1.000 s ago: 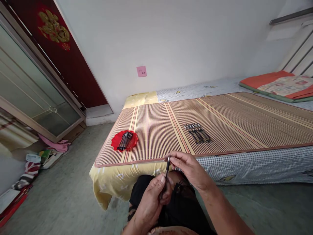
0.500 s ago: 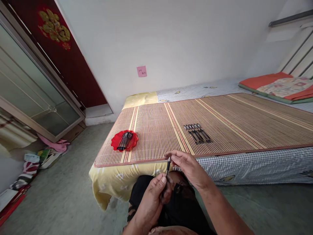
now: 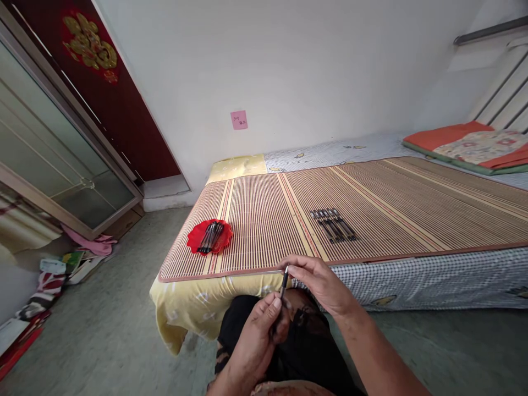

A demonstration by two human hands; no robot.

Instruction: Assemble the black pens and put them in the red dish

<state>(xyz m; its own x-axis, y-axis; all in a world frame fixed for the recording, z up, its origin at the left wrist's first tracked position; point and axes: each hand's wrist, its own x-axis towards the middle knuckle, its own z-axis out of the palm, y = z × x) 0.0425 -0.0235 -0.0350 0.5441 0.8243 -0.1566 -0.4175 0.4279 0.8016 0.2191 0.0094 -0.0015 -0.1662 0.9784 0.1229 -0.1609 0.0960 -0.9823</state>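
Observation:
My left hand (image 3: 264, 319) is closed around the lower barrel of a pen (image 3: 284, 282), which points up and away with its dark grip and pale tip showing. At the tip, the thumb and forefinger of my right hand (image 3: 317, 280) come together on the pen, its other fingers curled behind. Beyond the hands, several similar pens (image 3: 333, 224) lie side by side in a row on the striped mat (image 3: 264, 220). To the left, a red scalloped dish (image 3: 192, 240) holds a bunch of dark pens (image 3: 212, 236).
The mat covers a bed with a yellow cloth (image 3: 185, 308) and a checked sheet (image 3: 412, 283) hanging over its front edge. Folded orange bedding (image 3: 449, 135) lies at the far right. A pink note (image 3: 238, 120) is stuck on the wall. Clutter lies on the floor at left.
My right thumb and forefinger have closed slightly onto the pen's tip. The left hand keeps its hold, and the pens on the mat and in the dish have not moved.

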